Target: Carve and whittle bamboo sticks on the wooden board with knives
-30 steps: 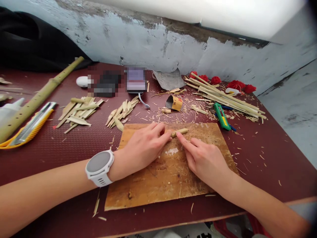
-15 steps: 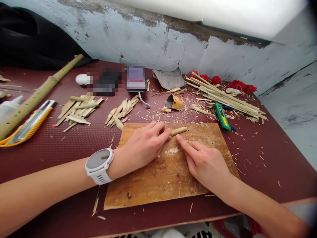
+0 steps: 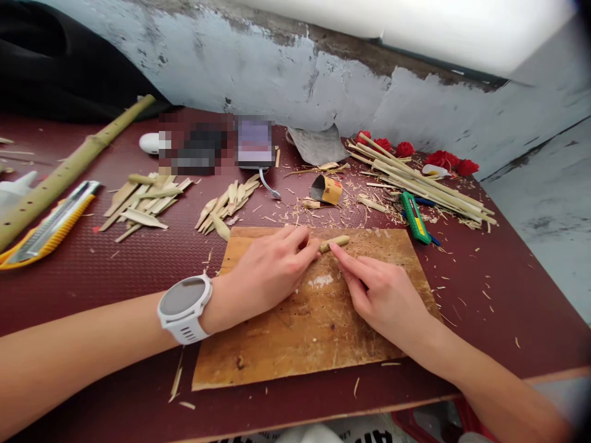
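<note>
My left hand (image 3: 274,264), with a white watch on its wrist, is closed on the near end of a short bamboo piece (image 3: 340,240). That piece lies over the upper part of a worn wooden board (image 3: 277,344); its far end sticks out to the right of my fingers. My right hand (image 3: 385,298) reaches in from the right with its index finger stretched out, the fingertip touching the bamboo piece. The other right fingers are loosely curled, and I see nothing gripped in them. The left fingertips hide the piece's other end.
Behind the board lie bamboo slips (image 3: 148,203), more slips (image 3: 228,203), a curled sandpaper strip (image 3: 327,189) and shavings. A green cutter (image 3: 414,216) lies by long bamboo strips (image 3: 425,178) at right. A yellow cutter (image 3: 58,224) and a bamboo flute (image 3: 69,166) lie at left.
My right index fingertip has moved up slightly from beside the bamboo piece onto it. My left hand keeps its hold in the same place.
</note>
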The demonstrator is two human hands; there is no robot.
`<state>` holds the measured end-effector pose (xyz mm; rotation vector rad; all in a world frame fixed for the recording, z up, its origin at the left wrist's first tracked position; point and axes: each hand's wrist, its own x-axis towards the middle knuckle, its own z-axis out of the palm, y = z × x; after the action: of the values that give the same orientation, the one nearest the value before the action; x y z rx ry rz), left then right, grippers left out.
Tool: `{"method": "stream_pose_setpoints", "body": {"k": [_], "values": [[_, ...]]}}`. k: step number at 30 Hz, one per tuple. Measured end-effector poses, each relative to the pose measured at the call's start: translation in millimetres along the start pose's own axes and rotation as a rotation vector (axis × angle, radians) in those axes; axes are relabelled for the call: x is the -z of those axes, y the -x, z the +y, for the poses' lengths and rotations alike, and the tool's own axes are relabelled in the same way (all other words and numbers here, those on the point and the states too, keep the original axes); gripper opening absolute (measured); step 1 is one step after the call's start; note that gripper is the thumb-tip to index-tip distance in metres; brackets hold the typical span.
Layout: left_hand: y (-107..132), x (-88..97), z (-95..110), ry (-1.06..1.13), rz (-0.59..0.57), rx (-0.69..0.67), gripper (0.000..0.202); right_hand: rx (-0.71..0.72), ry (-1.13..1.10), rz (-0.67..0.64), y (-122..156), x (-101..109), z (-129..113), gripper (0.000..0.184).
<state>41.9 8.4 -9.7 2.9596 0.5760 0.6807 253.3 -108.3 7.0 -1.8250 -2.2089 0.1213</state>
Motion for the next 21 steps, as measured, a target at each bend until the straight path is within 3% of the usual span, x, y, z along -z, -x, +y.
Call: {"method": "stream_pose_setpoints", "body": {"k": [12, 21], "values": [[1.1, -3.1, -2.0, 0.045, -0.049, 0.023, 0.023, 0.029, 0.371, -0.021, -0.7, -1.9, -12.6, 0.054], [0.1, -3.0, -1.8, 0.072, -0.022, 0.016, 0.023, 0.012, 0.416, -0.118, 3.2, 2.4, -14.4, 0.056]]}}
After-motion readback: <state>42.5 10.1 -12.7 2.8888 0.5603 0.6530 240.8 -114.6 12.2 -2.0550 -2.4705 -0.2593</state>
